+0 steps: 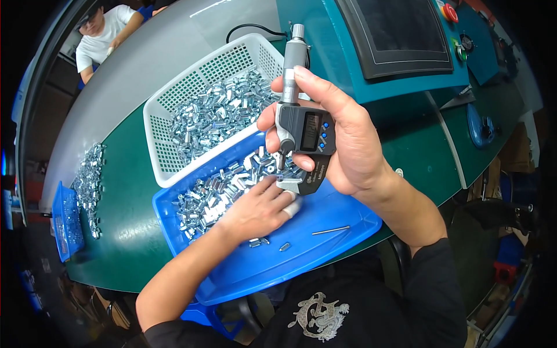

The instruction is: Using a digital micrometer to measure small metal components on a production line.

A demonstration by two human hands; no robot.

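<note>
In my right hand [348, 139] is a grey and black digital micrometer [304, 129], held upright with its thimble at the top; the thumb lies on the barrel and the fingers wrap the frame. My left hand [262, 210] is closed at the micrometer's lower jaws, and its fingertips hide most of what they pinch. A white band circles one of its fingers. Beneath both hands sits a blue tray [255, 284] with many small shiny metal hex pieces [214, 200] heaped at its far side. A thin metal rod [331, 230] and a loose hex piece [285, 246] lie nearer me.
Behind the tray stands a white perforated basket [152, 130] full of similar pieces. More pieces [90, 185] are piled on the green table at left, beside a small blue basket [68, 223]. A teal machine [325, 64] with a screen stands far right. Another person [107, 35] sits far left.
</note>
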